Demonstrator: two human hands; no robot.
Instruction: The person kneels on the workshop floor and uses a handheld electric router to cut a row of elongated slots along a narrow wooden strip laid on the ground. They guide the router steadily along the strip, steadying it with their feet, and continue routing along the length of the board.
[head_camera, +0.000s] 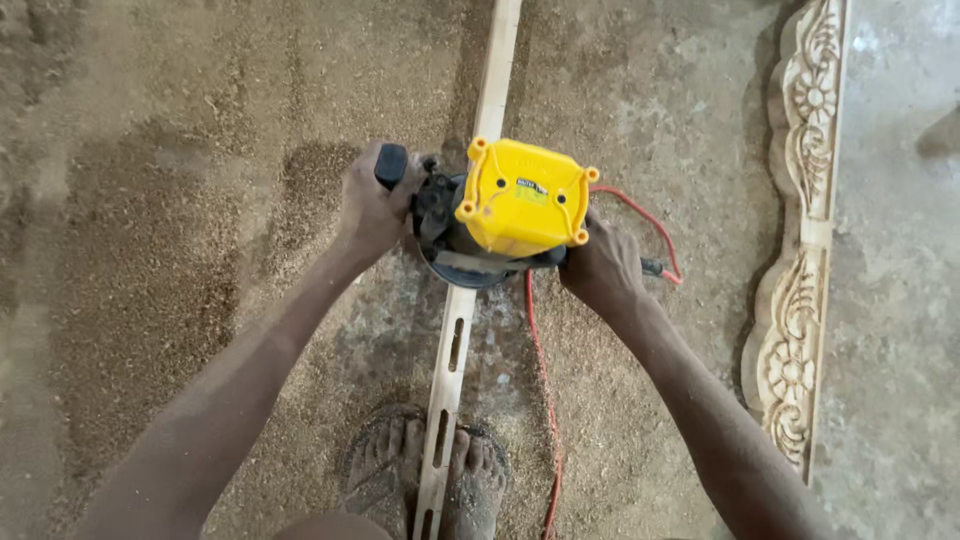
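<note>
Hands are clamped tight on the machine: the left hand (372, 208) is wrapped round the black side handle (391, 165), the right hand (600, 265) is closed over the opposite grip, which is hidden beneath the fingers. Between them the yellow-topped router (505, 210) is held down on the long wooden strip (462, 320), roughly at its middle, and the strip is laid flat on the floor (150, 250) and pinned near its lower end under both bare feet (425, 470).

For a clean pass, it seems, even pressure should be kept on both grips, the base kept flat on the strip, and the red cable (540, 400) kept clear of the cutter's line; it is trailed just beside the strip now.

A count is taken: one router, one strip, four slots seen cut in it below the machine, one red cable, two hands, two feet. One carved wooden panel (800, 250) is laid well apart at the right. Sawdust is spread thick over the floor at the left.
</note>
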